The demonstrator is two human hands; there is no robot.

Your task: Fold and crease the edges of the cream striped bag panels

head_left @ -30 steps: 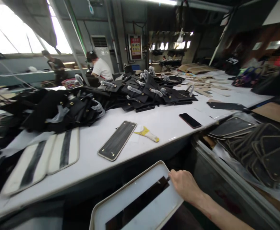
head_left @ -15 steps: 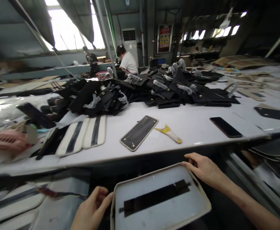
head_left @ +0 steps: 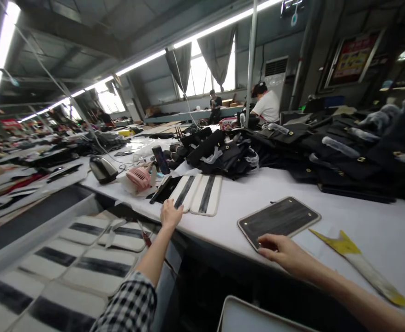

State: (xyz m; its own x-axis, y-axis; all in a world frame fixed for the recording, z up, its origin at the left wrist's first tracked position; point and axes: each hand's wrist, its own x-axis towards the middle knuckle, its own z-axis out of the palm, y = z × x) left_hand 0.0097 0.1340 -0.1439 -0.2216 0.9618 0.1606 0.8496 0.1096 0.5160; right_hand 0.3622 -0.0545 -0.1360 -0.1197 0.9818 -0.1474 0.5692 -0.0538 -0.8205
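Note:
My left hand [head_left: 171, 215] reaches out to the white table's edge and touches the near end of a white panel with black stripes [head_left: 198, 194]; its fingers look curled on that end. My right hand [head_left: 281, 250] rests, fingers stretched flat, on the near corner of a dark rectangular panel with a pale rim [head_left: 279, 219]. A yellow-headed scraper [head_left: 360, 263] lies on the table just right of that hand. The white panel I had before [head_left: 254, 318] sits low at the bottom edge, touched by neither hand.
A heap of black bag parts [head_left: 327, 152] covers the back of the table [head_left: 378, 230]. A pink fan [head_left: 139, 177], a kettle [head_left: 102, 168] and a can stand at the left. Several striped white panels [head_left: 81, 263] lie lower left. Other people work at the far bench.
Both hands let go of the white panel in my lap and moved up to the table. The view swung left; the left hand reached the striped panel, the right the dark one.

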